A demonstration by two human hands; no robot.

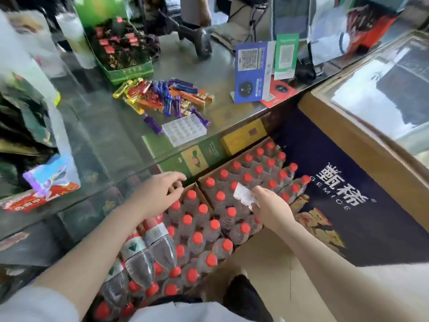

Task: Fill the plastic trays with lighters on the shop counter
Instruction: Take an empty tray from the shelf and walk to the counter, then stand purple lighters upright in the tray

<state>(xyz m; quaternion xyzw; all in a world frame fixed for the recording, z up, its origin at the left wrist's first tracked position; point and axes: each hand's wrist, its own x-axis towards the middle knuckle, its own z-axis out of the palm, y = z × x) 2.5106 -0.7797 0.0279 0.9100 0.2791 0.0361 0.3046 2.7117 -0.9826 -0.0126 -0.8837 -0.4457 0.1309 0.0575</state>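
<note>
Right hand (270,206) pinches a second clear plastic tray (243,196) for loading; left hand (160,191) hovers slack and empty, heaped multicoloured lighters (162,96) waiting beside the clear compartmented tray (183,132).

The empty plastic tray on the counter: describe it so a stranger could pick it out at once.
Start at the glass counter and find the heap of coloured lighters near its middle. Just in front of that heap, by the counter's near edge, lies the plastic tray. It is the only clear, pale thing there, a flat rectangle with a grid of empty round pockets.
</note>
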